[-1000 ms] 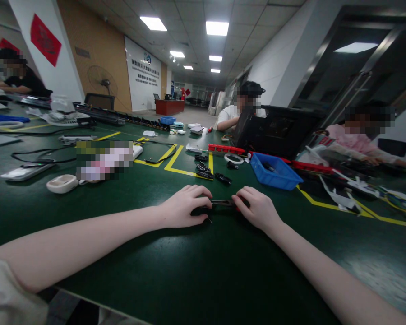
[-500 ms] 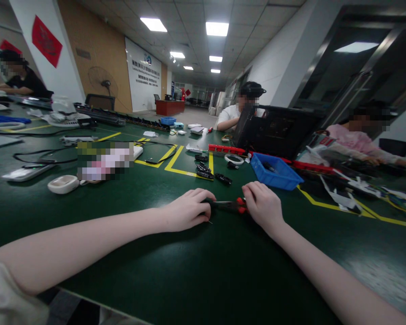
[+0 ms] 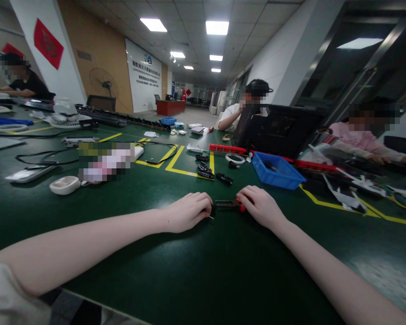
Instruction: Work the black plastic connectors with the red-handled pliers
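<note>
Beyond the bench's (image 3: pixel 203 271) far edge, left of its middle, you face a white wall sign (image 3: pixel 137 92) with a blue logo (image 3: pixel 148 59) above rows of dark Chinese characters; the large top row ends in 公司, the smaller lines blur. Further left, a red diamond (image 3: pixel 48 44) bears unreadable dark marks.

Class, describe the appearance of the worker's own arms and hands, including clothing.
The left arm has a pale, creased, loose-looking sleeve ending near the elbow. The right arm is bare as far as the picture shows. Neither the left hand nor the right hand wears a glove; no watch or bracelet shows.
</note>
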Demonstrator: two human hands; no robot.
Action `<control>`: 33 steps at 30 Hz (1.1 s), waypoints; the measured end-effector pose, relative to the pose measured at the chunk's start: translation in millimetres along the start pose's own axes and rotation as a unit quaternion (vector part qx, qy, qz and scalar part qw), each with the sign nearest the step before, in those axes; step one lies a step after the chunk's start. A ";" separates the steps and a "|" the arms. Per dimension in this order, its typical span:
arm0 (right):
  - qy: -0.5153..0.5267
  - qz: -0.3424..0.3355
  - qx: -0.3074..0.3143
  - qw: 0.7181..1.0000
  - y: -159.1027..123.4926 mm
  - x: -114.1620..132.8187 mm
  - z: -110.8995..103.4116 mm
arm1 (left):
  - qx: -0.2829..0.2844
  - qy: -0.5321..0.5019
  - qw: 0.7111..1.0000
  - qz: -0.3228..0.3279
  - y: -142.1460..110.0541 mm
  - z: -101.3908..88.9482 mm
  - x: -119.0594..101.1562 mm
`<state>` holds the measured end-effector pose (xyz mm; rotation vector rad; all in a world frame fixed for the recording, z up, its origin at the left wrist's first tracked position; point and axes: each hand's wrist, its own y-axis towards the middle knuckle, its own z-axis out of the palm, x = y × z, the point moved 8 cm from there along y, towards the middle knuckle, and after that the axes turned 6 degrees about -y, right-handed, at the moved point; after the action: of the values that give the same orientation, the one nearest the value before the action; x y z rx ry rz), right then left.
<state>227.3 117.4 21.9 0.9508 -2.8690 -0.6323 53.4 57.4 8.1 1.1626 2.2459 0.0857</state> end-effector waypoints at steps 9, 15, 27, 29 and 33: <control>0.014 -0.055 0.061 0.997 -10.0 -1.6 7.3 | -0.051 -0.071 0.996 -0.034 1.1 -5.9 12.5; 0.006 -0.026 -0.040 0.999 -9.4 -0.8 -10.3 | -0.111 -0.136 0.984 -0.037 0.8 -14.3 19.6; -0.020 -0.100 -0.134 0.986 -12.2 43.0 -27.0 | -0.124 -0.179 0.975 -0.050 0.2 -17.6 24.2; -0.025 -0.104 -0.137 0.985 -12.0 43.2 -26.9 | -0.118 -0.185 0.975 -0.046 0.5 -16.3 23.8; -0.032 -0.128 -0.160 0.978 -13.6 45.5 -29.5 | -0.110 -0.200 0.972 -0.049 0.6 -15.0 23.4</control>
<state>203.3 70.3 40.0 1.2683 -2.5988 -1.1241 35.5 78.8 9.3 0.8610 1.8796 0.0533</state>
